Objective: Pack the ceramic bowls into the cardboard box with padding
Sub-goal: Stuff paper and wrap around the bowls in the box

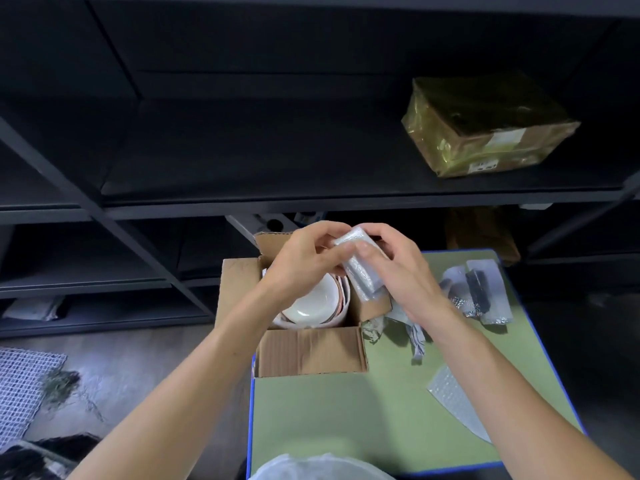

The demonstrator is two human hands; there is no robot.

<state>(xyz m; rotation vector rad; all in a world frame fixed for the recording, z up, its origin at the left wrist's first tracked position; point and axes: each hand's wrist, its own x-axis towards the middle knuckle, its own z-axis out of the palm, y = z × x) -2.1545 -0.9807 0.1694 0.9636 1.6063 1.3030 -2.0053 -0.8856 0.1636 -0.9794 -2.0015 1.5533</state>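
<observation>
Head view. Had stacked white ceramic bowls point(308, 303) inside the cardboard box point(311, 355), directly beneath the left hand point(304, 258), with a pinkish liner point(341, 303) curved round the stack on the side toward the right hand point(398, 268). Left the box flaps standing open.

Judged the packing well along but unfinished: saw no padding over the top bowl, a gap beside the stack under the right hand, and no flap folded down. Could not tell how many bowls made up the stack.

Had more material lying on the green table point(346, 410): crumpled paper point(412, 327) just below the right wrist, a flat bubble sheet point(453, 400) beside the right forearm, a silvery packet point(479, 289) out past the right hand. Could not make out the pale rounded thing point(318, 467) between the forearms at the near edge; possibly another wrapped bowl.

Gripped a bubble wrap roll point(360, 268) between both hands, above the box's open top. Curled the right fingers and thumb round the roll's middle. Pinched its upper end with the left fingertips. Spread neither hand; closed both on the roll. Touched neither bowls nor cardboard with bare fingers, as far as could be told. Judged the roll meant for the gap beside the stack.
</observation>
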